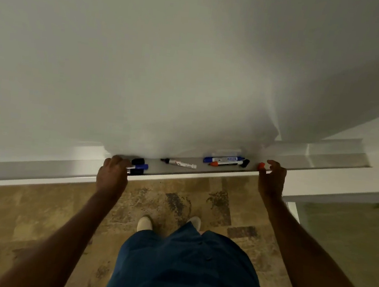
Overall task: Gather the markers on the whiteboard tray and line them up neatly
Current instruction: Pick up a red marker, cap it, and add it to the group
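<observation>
A long white whiteboard tray [204,171] runs across the view below the whiteboard [168,71]. My left hand [113,172] is closed on a bundle of markers [138,167] at the tray's left, with blue and black caps sticking out to the right. A black-tipped marker [179,163] lies alone in the middle. Further right, a blue marker [224,159] and an orange-tipped marker with a black cap [228,163] lie side by side. My right hand [271,180] pinches an orange-capped marker [261,166], mostly hidden by the fingers.
The tray's right end [339,155] holds nothing. A mottled brown floor [177,203] lies below, with my blue clothing [182,266] and light shoes [145,224] in view. A white frame leg [293,210] stands under the tray at the right.
</observation>
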The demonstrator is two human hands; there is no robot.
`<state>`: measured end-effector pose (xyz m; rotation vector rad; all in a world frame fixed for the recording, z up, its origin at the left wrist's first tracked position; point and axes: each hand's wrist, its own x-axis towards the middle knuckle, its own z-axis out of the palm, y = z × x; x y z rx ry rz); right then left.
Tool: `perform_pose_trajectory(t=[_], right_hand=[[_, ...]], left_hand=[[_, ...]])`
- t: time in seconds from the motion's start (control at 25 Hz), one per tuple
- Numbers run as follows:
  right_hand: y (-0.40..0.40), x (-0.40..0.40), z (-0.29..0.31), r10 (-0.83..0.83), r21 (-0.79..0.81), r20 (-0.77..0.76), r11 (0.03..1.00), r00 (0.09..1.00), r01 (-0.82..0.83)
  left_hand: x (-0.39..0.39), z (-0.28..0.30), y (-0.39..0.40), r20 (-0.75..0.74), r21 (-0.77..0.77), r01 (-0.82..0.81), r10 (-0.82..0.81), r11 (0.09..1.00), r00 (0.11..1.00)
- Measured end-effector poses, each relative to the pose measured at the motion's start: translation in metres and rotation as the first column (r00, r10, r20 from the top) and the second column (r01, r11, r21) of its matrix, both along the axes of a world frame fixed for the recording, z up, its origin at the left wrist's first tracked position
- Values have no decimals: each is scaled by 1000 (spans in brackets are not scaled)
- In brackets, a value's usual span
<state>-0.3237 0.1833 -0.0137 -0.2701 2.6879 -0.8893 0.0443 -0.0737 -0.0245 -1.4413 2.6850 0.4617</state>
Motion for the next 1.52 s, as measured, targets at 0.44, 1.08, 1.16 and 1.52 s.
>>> perform_pose_trajectory(t=[0.44, 1.08, 1.16, 1.52], right_hand=[[15, -47, -19, 290, 95, 22, 952, 957, -291], [27, -12, -23, 178, -195, 61, 967, 982, -163], [22, 5, -16, 153, -257, 135, 960, 979, -114], [-17, 85, 16, 410, -299, 239, 893, 880, -335]], left_hand=[[-230, -2, 117, -103, -43, 457, -459, 889, 883], [-264, -17, 129, -63, 29, 474, -472, 880, 880], [-257, -8, 122, -230, 184, 346, -302, 920, 925], [-139, 17, 94, -178, 980, 147, 921, 134, 347]])
